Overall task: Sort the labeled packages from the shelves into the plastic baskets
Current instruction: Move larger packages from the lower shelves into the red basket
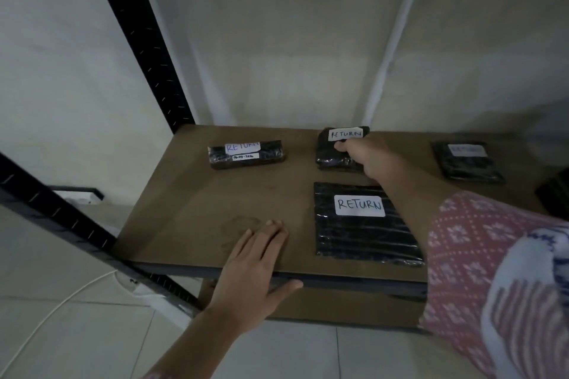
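Head camera looks down on a brown wooden shelf board held in a black perforated metal frame. The person's right hand is stretched far forward, arm almost straight, the pink patterned sleeve pushed up near the elbow. Its fingers curl down onto a small black plastic-wrapped package at the back of the shelf, just below its white label that reads RETURN; the hand grips this package, which lies on the board. The left hand rests flat on the front edge of the shelf, fingers straight and together on top, thumb spread along the edge, holding nothing.

Three other black wrapped packages lie on the same board: a long narrow one at the back left, a large flat square one under the right forearm, and a blurred one at the far right. No basket shows here.
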`<state>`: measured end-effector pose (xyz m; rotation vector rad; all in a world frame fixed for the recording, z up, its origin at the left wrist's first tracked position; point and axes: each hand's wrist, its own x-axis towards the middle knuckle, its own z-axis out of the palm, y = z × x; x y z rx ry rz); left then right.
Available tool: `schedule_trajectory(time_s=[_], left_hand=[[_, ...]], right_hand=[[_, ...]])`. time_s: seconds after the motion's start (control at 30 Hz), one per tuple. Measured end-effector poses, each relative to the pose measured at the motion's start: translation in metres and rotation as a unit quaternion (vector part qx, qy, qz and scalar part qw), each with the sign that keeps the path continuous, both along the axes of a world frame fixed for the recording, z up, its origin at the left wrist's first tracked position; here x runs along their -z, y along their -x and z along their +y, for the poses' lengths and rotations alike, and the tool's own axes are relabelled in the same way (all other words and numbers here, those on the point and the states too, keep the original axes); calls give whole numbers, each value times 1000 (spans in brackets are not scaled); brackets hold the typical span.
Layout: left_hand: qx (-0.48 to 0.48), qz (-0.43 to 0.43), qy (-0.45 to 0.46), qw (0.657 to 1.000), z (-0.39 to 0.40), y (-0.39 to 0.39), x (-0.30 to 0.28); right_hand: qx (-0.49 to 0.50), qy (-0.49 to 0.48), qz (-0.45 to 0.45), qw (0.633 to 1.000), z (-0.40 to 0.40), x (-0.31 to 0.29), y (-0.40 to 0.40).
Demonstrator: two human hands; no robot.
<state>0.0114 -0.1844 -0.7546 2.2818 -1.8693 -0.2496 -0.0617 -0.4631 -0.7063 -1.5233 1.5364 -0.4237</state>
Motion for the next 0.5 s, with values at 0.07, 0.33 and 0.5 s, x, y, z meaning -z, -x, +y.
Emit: schedule_trajectory(time_s=[0.07, 0.33, 0.5], left_hand=[[0, 49, -13, 999, -2, 2, -11], [24, 74, -98, 992, 0, 24, -115], [72, 65, -110, 989, 11, 49, -186]], right_hand=[[5, -10, -29, 1000, 9, -12, 6], [-110, 110, -28, 987, 93, -121, 71], [-152, 128, -1, 980, 150, -188, 142]])
